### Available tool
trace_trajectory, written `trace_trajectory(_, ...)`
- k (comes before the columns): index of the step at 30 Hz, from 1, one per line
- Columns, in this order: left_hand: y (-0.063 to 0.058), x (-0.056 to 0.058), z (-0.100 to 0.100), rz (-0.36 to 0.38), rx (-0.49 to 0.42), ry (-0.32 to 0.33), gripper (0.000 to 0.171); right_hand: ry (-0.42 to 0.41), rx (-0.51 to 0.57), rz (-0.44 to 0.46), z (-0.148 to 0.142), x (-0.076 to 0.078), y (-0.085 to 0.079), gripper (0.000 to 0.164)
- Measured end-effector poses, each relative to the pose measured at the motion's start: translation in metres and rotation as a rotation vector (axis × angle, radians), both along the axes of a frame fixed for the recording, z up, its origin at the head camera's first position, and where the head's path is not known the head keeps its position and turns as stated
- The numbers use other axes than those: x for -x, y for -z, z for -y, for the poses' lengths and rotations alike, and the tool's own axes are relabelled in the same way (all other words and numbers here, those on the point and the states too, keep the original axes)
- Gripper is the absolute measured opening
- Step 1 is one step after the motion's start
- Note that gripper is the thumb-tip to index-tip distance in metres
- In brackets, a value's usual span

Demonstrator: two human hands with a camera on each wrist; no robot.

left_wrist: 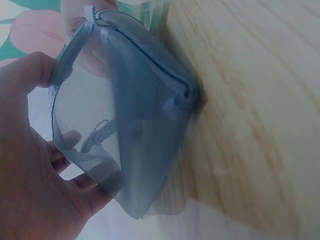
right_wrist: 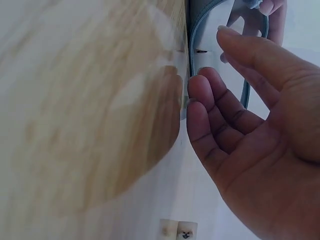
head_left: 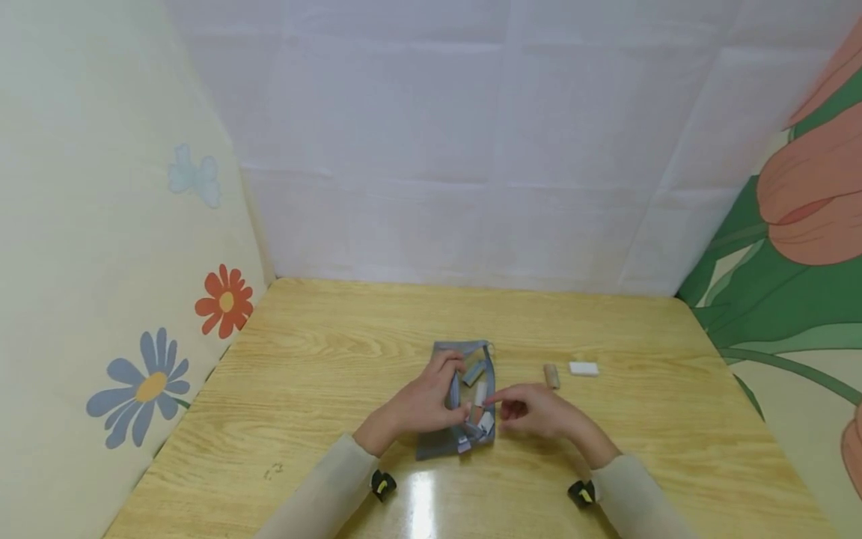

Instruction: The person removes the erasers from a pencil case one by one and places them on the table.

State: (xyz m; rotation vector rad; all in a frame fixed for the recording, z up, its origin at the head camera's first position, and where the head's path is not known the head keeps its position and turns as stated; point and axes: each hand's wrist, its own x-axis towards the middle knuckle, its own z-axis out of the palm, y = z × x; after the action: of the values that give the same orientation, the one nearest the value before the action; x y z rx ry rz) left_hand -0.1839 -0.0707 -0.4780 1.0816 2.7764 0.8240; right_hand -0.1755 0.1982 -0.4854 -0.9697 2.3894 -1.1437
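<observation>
A blue-grey mesh zip pouch (head_left: 438, 445) lies on the table with its mouth spread. My left hand (head_left: 420, 400) grips its rim, and in the left wrist view the thumb and fingers hold the mesh (left_wrist: 85, 107) from both sides. Inside it are several small pieces, among them a blue-grey one (head_left: 474, 373) and a white one (head_left: 481, 393). At the pouch's right edge is my right hand (head_left: 542, 412), one finger extended over the opening and the others loosely bent. Nothing shows between its fingers in the right wrist view.
Right of the pouch lie a small brown piece (head_left: 551, 376) and a white block (head_left: 584, 368). A white cloth (head_left: 458, 150) hangs behind the wooden table (head_left: 323, 322). Printed panels stand on both sides, with flowers on the left and tulips (head_left: 815, 187) on the right.
</observation>
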Motion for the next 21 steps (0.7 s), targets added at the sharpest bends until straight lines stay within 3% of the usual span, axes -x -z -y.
trace_trajectory(21, -0.002, -0.001, 0.0, -0.014, -0.012, -0.001, 0.061, -0.021, -0.064, -0.059, 0.013, 0.002, 0.002, 0.033)
